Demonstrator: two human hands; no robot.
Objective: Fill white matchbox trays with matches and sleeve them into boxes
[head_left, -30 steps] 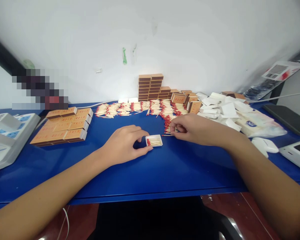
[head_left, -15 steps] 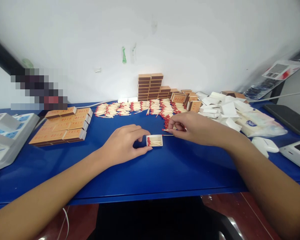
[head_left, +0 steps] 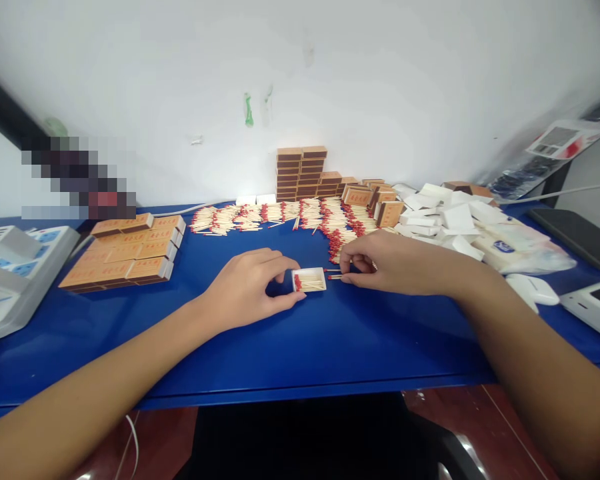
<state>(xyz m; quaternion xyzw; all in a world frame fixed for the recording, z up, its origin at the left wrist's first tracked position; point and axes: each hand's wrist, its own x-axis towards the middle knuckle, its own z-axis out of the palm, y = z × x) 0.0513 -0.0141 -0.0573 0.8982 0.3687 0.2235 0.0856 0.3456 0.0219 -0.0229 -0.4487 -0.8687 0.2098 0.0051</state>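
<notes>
Holding a small white cardboard tray (head_left: pixel 318 271), partly filled with red-headed wooden matches (head_left: pixel 309 283), by its left end in the bare left hand (head_left: pixel 250 285) on the glossy blue tabletop (head_left: pixel 290 353), and pinching a slim red-headed wooden matchstick (head_left: pixel 334 277) in the bare right hand (head_left: pixel 380 260), just beside the tray's right end.

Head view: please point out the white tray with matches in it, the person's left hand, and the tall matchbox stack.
White tray (head_left: pixel 323 280): head view, on its right end wall.
Left hand (head_left: pixel 247 287): head view, on the back of the hand.
Tall matchbox stack (head_left: pixel 309 176): head view, on its dark front.
</notes>
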